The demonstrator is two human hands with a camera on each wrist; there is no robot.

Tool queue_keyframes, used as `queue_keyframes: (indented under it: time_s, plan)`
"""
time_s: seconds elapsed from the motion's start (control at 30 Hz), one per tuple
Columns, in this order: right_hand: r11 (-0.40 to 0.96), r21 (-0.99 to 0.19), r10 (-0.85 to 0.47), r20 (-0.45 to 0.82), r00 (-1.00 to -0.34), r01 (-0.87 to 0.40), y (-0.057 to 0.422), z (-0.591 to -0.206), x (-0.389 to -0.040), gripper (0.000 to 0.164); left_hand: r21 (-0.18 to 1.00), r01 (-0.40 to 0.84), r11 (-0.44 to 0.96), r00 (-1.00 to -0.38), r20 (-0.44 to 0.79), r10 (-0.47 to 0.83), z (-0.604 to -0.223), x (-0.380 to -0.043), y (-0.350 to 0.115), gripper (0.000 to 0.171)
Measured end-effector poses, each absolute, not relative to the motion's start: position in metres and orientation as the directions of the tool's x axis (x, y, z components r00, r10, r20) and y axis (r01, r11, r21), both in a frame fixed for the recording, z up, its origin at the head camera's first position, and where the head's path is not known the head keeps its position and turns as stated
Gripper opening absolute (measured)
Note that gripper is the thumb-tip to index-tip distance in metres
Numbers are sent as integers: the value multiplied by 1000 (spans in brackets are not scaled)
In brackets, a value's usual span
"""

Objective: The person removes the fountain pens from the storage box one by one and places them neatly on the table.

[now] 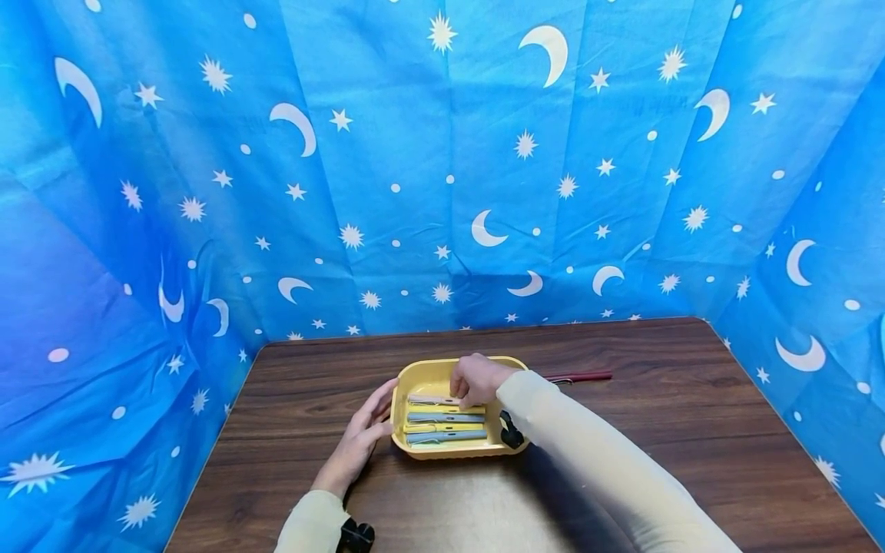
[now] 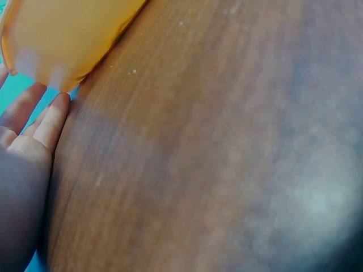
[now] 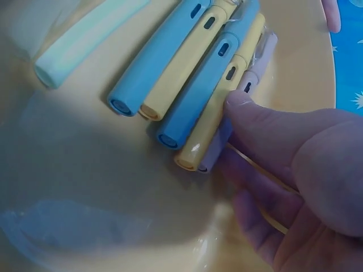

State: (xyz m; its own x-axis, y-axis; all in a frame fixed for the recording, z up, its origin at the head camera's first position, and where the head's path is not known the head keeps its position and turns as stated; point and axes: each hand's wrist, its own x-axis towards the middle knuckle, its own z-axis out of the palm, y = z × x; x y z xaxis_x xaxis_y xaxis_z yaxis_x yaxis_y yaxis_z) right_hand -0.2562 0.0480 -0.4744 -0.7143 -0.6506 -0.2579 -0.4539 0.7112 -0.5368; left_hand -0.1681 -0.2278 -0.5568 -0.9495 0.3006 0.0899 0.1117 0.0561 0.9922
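Observation:
A yellow plastic basket holds a row of several capped pens lying side by side. Blue pens alternate with yellow pens, and a mint green pen lies apart at one end, seen in the right wrist view. At the other end is a lilac pen. My right hand reaches down into the basket and pinches this lilac pen between thumb and fingers. Against the basket's left wall, my left hand rests with its fingers extended.
A dark red pen lies on the brown wood-grain table right of the basket, partly behind the right forearm. Blue cloth with moons and stars hangs around the table's back and sides.

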Motion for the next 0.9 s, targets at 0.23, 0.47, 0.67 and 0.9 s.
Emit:
queue_keyframes:
  time_s: [0.23, 0.47, 0.67, 0.9]
  plan:
    - [713, -518, -656, -257, -710, -472, 47, -477, -255, 18, 991, 116, 70, -950, 90, 299, -557, -168, -228, 78]
    - [725, -503, -649, -272, -710, -470, 47, -478, -257, 19, 992, 103, 76, -954, 77, 290, -557, -169, -228, 78]
    - [730, -492, -650, -285, -704, -474, 46, -479, -257, 15, 992, 99, 73, -952, 73, 298, -559, -169, -228, 77]
    - [720, -481, -671, -300, -678, -500, 46, -477, -257, 5, 991, 107, 74, -951, 81, 298, -560, -169, -229, 77]
